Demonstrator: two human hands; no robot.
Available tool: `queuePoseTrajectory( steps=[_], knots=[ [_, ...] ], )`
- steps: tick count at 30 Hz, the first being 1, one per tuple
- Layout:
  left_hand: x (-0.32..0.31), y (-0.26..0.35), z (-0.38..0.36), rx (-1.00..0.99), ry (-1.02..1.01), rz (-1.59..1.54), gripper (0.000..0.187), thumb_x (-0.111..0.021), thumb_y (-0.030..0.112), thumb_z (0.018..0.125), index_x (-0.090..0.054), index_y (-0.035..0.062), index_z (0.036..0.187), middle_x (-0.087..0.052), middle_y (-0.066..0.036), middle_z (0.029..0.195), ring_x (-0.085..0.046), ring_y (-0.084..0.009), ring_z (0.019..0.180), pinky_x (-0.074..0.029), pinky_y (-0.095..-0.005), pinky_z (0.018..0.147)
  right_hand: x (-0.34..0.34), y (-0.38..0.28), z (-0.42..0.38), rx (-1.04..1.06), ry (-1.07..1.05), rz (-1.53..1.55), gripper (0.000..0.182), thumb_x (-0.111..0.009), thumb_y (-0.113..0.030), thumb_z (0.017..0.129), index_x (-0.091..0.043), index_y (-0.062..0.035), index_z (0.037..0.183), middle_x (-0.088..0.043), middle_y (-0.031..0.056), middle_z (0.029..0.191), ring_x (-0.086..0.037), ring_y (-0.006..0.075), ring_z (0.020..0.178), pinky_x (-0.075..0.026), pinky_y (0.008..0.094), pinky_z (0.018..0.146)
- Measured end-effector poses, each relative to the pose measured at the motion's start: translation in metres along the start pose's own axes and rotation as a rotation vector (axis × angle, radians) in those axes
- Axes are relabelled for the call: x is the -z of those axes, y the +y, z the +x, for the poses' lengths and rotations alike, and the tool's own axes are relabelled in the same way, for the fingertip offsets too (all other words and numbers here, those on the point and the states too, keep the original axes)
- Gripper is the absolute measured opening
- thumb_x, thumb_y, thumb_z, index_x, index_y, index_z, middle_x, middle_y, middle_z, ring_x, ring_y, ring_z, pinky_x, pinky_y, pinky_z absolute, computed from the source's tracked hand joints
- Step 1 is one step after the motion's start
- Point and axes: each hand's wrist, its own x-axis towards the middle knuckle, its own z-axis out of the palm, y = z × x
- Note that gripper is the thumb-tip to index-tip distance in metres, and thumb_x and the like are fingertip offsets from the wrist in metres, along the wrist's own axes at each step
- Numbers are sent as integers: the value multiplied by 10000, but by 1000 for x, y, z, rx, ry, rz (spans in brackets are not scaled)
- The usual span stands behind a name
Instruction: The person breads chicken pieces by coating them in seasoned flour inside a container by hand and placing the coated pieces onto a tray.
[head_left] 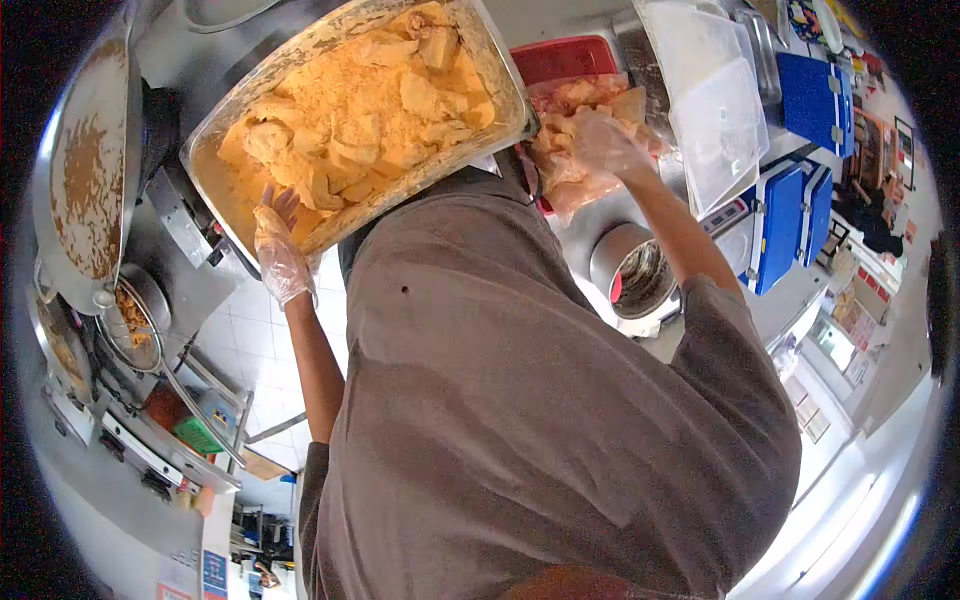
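My left hand (pixel 276 248), in a clear plastic glove dusted with orange flour, rests at the near left edge of a large tub (pixel 215 150). Its fingers are stretched out and hold nothing. The tub contains orange seasoned flour (pixel 235 185) and several coated chicken pieces (pixel 355 140). My right hand (pixel 607 147), also in a clear glove, reaches down onto raw chicken (pixel 560 150) in a clear plastic bag. Its fingertips are hidden among the pieces, so I cannot see whether it grips one. A red tray (pixel 560 60) lies under the bag.
Translucent plastic lids (pixel 715 110) lean right of the chicken. A round metal pot (pixel 630 270) stands below my right forearm. Blue-lidded boxes (pixel 780 225) line the right side. At the left are a metal pan (pixel 85 170) and a strainer basket (pixel 135 320) with fried bits.
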Motion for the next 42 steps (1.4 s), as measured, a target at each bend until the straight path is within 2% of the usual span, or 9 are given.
queuePoseTrajectory(
  steps=[9, 16, 19, 25, 28, 30, 36, 39, 42],
  knots=[
    [-2, -2, 0, -48, -24, -79, 713, -339, 573, 1091, -418, 21, 1535, -601, -193, 1385, -614, -288, 1244, -446, -431, 1090, 4, -8, 4, 112, 59, -119, 318, -589, -310, 930, -755, -68, 1053, -751, 164, 995, -723, 322, 905, -567, 462, 819],
    [18, -9, -15, -99, 71, 45, 590, -425, 437, 1106, -455, 19, 1521, -588, -146, 1435, -574, -236, 1303, -452, -404, 1115, -24, 13, 23, 186, -144, -457, 307, -575, -308, 946, -736, -56, 1012, -746, 145, 973, -720, 314, 897, -568, 452, 813],
    [19, -36, 0, -203, 142, 115, 569, -464, 398, 1102, -476, -8, 1500, -620, -140, 1399, -585, -215, 1273, -451, -359, 1092, 37, -5, 29, 191, -345, -365, 251, -584, -277, 952, -709, -64, 997, -739, 128, 933, -721, 285, 900, -569, 435, 810],
    [8, -32, -4, -317, 241, 328, 421, -540, 241, 1062, -596, -23, 1385, -688, -201, 1292, -693, -279, 1150, -548, -369, 979, 146, -38, 76, 239, 125, -201, 330, -585, -375, 974, -729, -97, 1081, -737, 154, 1068, -710, 337, 999, -551, 438, 906],
    [3, -25, -6, -353, 245, 377, 397, -547, 233, 1047, -627, -2, 1357, -713, -206, 1230, -716, -298, 1097, -568, -390, 932, 138, -97, 133, 441, 554, 322, 227, -555, -233, 996, -691, -110, 1130, -707, 106, 1127, -691, 285, 1017, -559, 438, 887],
    [1, -24, -4, -378, 275, 413, 391, -559, 255, 1048, -654, -28, 1301, -730, -191, 1190, -711, -278, 1093, -549, -389, 962, 132, -137, 181, 9, 303, -120, 230, -511, -169, 1012, -706, -70, 1087, -710, 125, 1006, -701, 238, 968, -577, 391, 824],
    [4, -33, -8, -389, 269, 562, 342, -551, 207, 1039, -671, -46, 1235, -739, -193, 1140, -711, -303, 1076, -552, -407, 945, 92, -145, 222, 72, 237, -441, 268, -459, -150, 1023, -661, 19, 1071, -694, 133, 895, -700, 213, 884, -581, 370, 784],
    [1, -35, -10, -464, 301, 566, 322, -552, 192, 1031, -674, -46, 1209, -740, -194, 1119, -712, -317, 1062, -555, -418, 924, 92, -139, 195, 135, 370, -92, 280, -646, -214, 909, -708, 1, 1078, -725, 226, 1077, -718, 333, 1040, -575, 474, 854],
    [2, -41, -10, -442, 307, 516, 312, -561, 193, 1025, -679, -46, 1185, -742, -192, 1103, -714, -316, 1043, -555, -433, 907, 27, -84, 214, 346, 791, 153, 206, -569, -147, 972, -670, -35, 1112, -719, 120, 1012, -696, 207, 920, -570, 365, 808]
  ],
)
